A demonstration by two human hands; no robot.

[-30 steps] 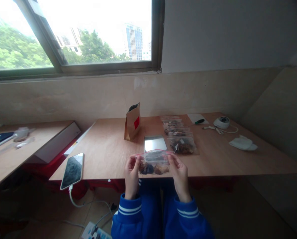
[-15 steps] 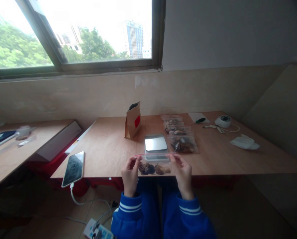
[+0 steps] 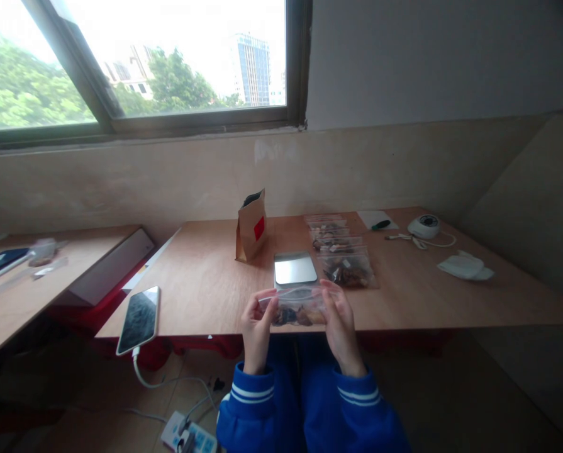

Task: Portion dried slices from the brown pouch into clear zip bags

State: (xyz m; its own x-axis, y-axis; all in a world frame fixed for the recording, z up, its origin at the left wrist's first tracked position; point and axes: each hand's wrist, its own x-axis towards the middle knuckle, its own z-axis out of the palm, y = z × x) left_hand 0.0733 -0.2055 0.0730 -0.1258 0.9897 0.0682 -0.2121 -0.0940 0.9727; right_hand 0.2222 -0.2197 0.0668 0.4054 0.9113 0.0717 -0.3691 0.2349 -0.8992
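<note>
Between my hands is a clear zip bag [image 3: 299, 314] with dark brown, dried-looking pieces in its lower part. My left hand [image 3: 258, 324] pinches the bag's upper left corner, thumb toward me. The upper right corner is gripped by my right hand [image 3: 338, 324]. Along the top, the bag's mouth bows a little apart in the middle. Just behind it lies a small scale [image 3: 295, 268] with a shiny square plate, its front partly hidden by the bag. I cannot make out exactly what the brown pieces are.
Right of the scale, several filled zip bags [image 3: 348, 272] lie in a row. A brown paper bag [image 3: 251, 231] stands behind to the left. A phone [image 3: 139, 319] on a cable rests at the left edge. Farther right are a white camera [image 3: 423, 226] and a crumpled white bag [image 3: 465, 265].
My hands have come slightly closer together. The zip bag's top edge, straight and taut before, now curves and gapes slightly. Both hands keep their hold.
</note>
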